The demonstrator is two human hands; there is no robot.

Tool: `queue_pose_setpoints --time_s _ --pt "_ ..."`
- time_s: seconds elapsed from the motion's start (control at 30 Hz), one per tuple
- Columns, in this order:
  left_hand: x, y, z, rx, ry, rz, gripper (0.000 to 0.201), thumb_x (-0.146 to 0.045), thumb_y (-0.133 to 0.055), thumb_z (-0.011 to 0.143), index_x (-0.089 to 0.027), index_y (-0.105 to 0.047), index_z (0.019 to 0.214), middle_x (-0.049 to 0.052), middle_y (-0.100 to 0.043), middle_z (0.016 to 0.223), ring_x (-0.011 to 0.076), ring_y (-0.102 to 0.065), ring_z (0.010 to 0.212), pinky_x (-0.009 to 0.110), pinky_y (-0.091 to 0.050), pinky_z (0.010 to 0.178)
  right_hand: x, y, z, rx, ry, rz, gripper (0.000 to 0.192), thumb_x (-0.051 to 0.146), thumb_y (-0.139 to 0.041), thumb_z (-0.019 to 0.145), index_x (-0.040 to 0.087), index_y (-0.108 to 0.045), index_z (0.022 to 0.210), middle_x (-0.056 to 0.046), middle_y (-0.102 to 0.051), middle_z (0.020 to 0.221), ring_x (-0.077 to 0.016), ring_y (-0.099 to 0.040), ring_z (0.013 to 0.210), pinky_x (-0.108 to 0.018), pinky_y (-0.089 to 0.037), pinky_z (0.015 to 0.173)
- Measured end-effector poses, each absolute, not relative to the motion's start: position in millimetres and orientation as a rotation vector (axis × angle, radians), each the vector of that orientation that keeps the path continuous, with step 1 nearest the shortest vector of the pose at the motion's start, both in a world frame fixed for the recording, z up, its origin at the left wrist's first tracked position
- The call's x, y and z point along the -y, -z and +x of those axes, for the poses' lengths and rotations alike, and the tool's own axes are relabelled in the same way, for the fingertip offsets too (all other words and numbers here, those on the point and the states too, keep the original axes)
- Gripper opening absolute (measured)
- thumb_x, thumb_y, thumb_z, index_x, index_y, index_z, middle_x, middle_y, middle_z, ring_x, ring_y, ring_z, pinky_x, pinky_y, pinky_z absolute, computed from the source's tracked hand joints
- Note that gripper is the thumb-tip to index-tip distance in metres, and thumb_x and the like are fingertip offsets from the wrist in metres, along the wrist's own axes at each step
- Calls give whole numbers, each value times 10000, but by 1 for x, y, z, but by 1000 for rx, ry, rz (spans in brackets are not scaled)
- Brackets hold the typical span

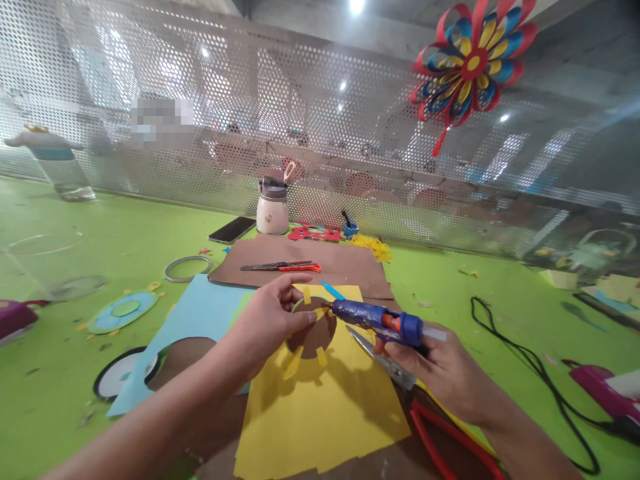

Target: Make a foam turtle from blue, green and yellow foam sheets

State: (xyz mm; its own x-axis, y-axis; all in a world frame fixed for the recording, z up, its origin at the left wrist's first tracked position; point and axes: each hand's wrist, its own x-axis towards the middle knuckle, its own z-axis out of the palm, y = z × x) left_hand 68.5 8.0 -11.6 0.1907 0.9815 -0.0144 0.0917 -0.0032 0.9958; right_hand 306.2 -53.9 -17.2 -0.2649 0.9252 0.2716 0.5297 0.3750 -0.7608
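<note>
My right hand (436,373) grips a blue hot glue gun (380,319), its nozzle pointing left at a paper ring with yellow tabs (311,333). My left hand (274,319) pinches that ring at its left edge, over a yellow paper sheet (325,407) with a round hole. Red-handled scissors (400,380) lie under my right hand on the yellow sheet.
A blue sheet (200,313), a brown card (320,267) with an orange-handled cutter (283,267), a phone (233,229), a white jar (273,208), paper rings and scraps lie on the green table (100,240). A black cord (530,367) runs at the right. A paper flower (470,60) hangs on the mesh wall.
</note>
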Motion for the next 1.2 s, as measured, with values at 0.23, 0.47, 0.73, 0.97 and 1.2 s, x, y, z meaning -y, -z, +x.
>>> queue_pose_setpoints --time_s 0.23,0.47,0.73,0.97,1.2 --pt "-9 14 68 -1141 -1032 1348 553 -235 -733 591 -225 -600 1127 -56 -446 749 102 -505 590 215 -398 509 54 16 305 1913 -718 -1267 274 411 -537 898 167 -661 880 -63 -686 804 -187 -641 720 -268 -536 623" --pt "-10 16 68 -1134 -1025 1343 553 -223 -735 600 -227 -594 1136 -54 -446 760 99 -502 595 214 -402 512 54 18 306 1908 -729 -1262 264 402 -540 899 170 -664 894 -59 -681 796 -178 -632 715 -252 -524 609" --pt "-10 17 68 -1110 -1033 1306 551 -222 -752 583 -213 -601 1113 -56 -463 755 101 -512 612 213 -409 531 54 16 306 1919 -695 -1244 249 389 -551 894 174 -677 878 -58 -686 778 -180 -633 699 -258 -531 604" --pt "-10 16 69 -1108 -1015 1257 536 -218 -759 588 -218 -601 1100 -61 -464 761 98 -518 620 212 -420 532 55 15 306 1919 -691 -1245 250 382 -547 898 170 -675 863 -62 -684 778 -178 -628 688 -263 -531 600" --pt "-10 16 69 -1107 -1017 1254 533 -210 -764 583 -215 -604 1091 -63 -467 758 93 -514 612 212 -412 536 54 16 306 1916 -683 -1234 249 391 -559 887 174 -679 864 -58 -681 759 -178 -623 679 -249 -525 593"
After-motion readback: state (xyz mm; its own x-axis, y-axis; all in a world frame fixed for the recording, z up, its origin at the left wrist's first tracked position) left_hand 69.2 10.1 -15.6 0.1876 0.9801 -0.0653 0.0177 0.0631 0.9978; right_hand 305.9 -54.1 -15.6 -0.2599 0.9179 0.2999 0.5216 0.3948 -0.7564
